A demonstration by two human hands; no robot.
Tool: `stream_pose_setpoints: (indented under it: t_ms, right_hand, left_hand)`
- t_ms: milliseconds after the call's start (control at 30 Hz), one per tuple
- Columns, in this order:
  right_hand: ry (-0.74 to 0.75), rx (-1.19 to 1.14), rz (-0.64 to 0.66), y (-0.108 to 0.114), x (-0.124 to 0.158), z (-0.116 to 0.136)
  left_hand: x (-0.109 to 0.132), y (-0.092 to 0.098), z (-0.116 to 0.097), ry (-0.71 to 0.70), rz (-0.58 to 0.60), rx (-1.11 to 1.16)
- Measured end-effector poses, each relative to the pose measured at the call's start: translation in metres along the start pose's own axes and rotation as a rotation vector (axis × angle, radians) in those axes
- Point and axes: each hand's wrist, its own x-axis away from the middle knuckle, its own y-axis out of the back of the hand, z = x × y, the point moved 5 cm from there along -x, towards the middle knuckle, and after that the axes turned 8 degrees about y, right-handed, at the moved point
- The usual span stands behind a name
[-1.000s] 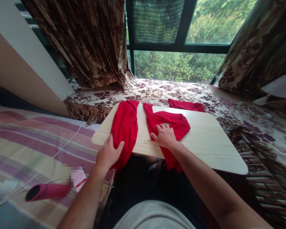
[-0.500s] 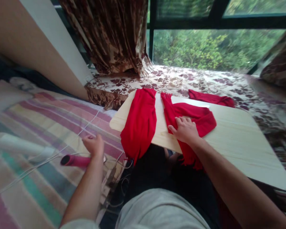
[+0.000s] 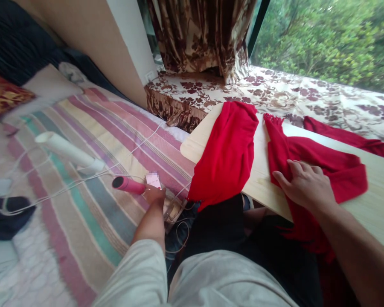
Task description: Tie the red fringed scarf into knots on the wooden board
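Note:
My left hand [image 3: 154, 194] is at the right end of a pink cylinder with a dark round opening [image 3: 129, 185], which looks like a hair dryer lying on the bed. Its fingers are hidden, so I cannot tell whether they grip it. A small pink-and-white tag [image 3: 153, 180] shows just above that hand. My right hand [image 3: 307, 185] lies flat with fingers spread on a folded red fringed scarf [image 3: 326, 157] on a pale wooden board [image 3: 259, 187]. To its left, another length of red cloth [image 3: 227, 155] hangs over the board's near edge.
A striped blanket [image 3: 105, 209] covers the bed at left, with a white tube-shaped device [image 3: 68, 151] and white cables [image 3: 67, 187]. Behind the board runs a floral-covered window ledge [image 3: 269, 85], with more red cloth [image 3: 345, 136] on it. A patterned curtain [image 3: 208, 34] hangs there.
My view has turned left. My left hand has come down from above the pink cylinder to its right end. My right hand stays flat on the scarf.

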Motion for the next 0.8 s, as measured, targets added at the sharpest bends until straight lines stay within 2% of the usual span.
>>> stream_pose_setpoints:
  t_ms: [233, 333, 433, 533, 733, 800]
  right_hand:
    - [0.003, 0.020, -0.012, -0.004, -0.005, 0.001]
    - [-0.011, 0.023, -0.008, -0.001, -0.007, 0.005]
    - [-0.025, 0.025, 0.002, 0.002, -0.007, 0.008]
    - [-0.037, 0.027, 0.008, 0.004, -0.006, 0.009]
    - [-0.071, 0.004, 0.038, 0.007, -0.004, 0.009]
    - [-0.083, -0.008, 0.045, 0.008, -0.004, 0.010]
  left_hand:
    - [-0.005, 0.003, 0.003, 0.044, -0.043, 0.051]
    - [0.003, 0.011, 0.000, 0.031, -0.052, 0.097]
    - [0.020, 0.027, -0.013, -0.044, -0.076, 0.177]
    - [0.044, 0.060, -0.039, -0.185, -0.121, 0.267]
    - [0.105, 0.156, -0.114, -0.512, -0.255, 0.355]
    - [0.124, 0.178, -0.140, -0.605, -0.273, 0.318]
